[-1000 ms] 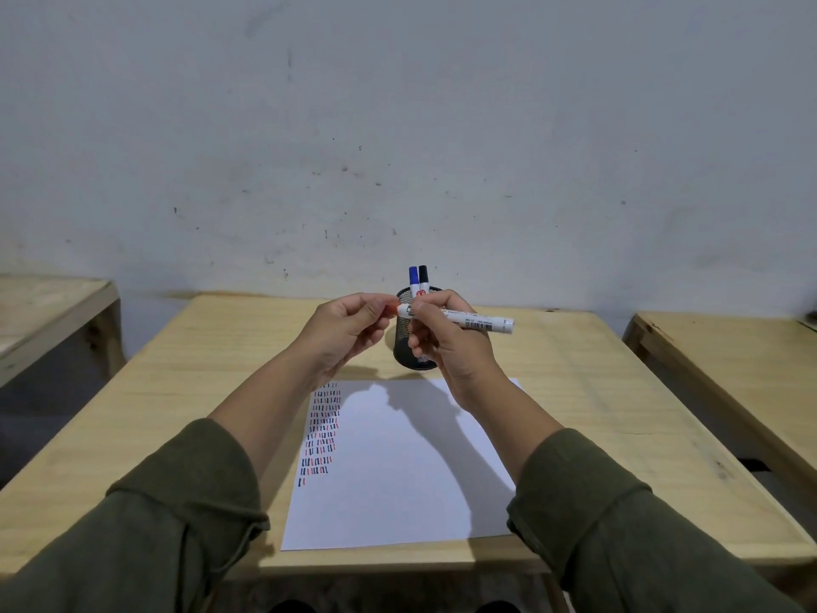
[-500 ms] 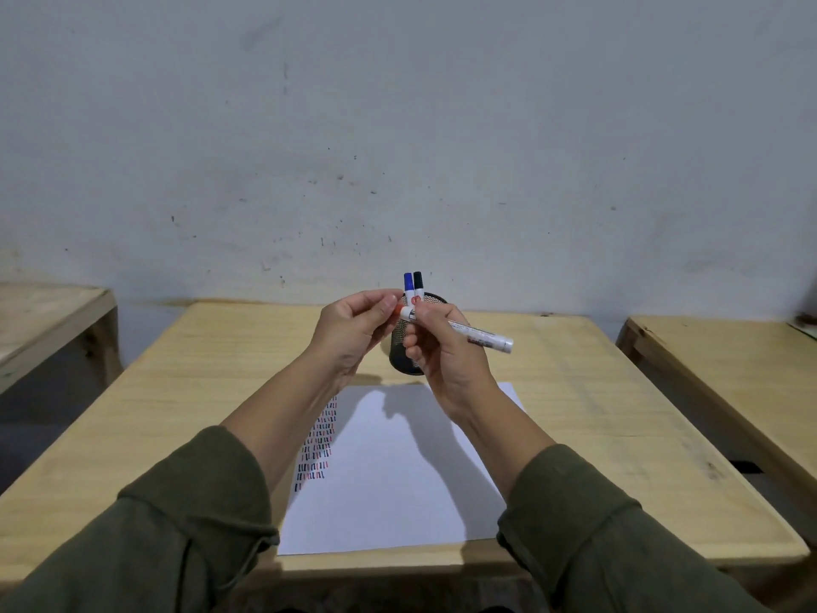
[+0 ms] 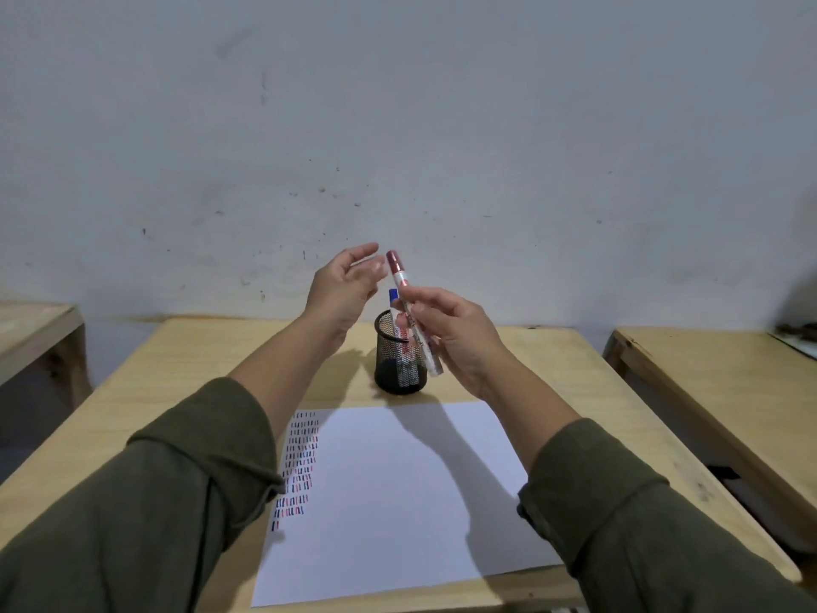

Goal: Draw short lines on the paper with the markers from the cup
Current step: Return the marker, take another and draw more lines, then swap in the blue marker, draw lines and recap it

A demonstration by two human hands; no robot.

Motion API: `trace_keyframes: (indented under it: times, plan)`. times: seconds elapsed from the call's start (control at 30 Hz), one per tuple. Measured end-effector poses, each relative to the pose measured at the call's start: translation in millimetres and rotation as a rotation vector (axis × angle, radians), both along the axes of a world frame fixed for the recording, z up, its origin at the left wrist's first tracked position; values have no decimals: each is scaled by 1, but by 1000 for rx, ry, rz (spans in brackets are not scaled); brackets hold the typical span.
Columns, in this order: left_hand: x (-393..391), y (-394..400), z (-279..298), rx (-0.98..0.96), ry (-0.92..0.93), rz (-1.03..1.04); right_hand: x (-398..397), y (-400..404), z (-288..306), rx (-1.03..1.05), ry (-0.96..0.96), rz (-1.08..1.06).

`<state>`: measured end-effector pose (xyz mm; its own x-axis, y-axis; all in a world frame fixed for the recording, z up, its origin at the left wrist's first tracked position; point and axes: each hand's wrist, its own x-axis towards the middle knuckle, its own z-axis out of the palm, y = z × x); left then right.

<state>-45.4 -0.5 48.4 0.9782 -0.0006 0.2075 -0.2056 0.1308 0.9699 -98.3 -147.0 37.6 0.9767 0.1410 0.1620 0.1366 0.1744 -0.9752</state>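
Right hand pinching capped red marker above cup, left hand open; could miss rim, tipping light cup

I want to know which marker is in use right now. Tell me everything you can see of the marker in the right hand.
The red-capped marker has a white barrel with printed markings too small to read. Its dark red cap is on and points up, tilted a little left; the lower end slants down to the right. The right hand pinches it mid-barrel, in the air above the black mesh cup. The open left hand is close to the cap but not touching it.
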Motion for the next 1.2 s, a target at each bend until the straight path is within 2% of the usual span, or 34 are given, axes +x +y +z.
trace_keyframes:
  times: [0.13,0.2,0.27,0.43,0.6,0.77,1.2]
  plan:
    - [15,2,-20,606,-34,85,23,-7,2,-55,-68,-168]
    - [18,2,-30,811,-25,53,35,-10,6,-121,-94,-241]
    - [21,-1,-38,925,-11,-2,45,-10,10,-235,-116,-310]
    - [30,-6,-47,983,9,-75,72,-8,11,-436,-235,-386]
    - [39,-4,-50,1040,-15,-121,87,-9,-4,-634,-216,-379]
    - [46,1,-58,987,-1,-131,95,-11,-30,-864,-212,-374]
    - [50,2,-65,947,-12,-119,108,-12,-45,-1019,-206,-405]
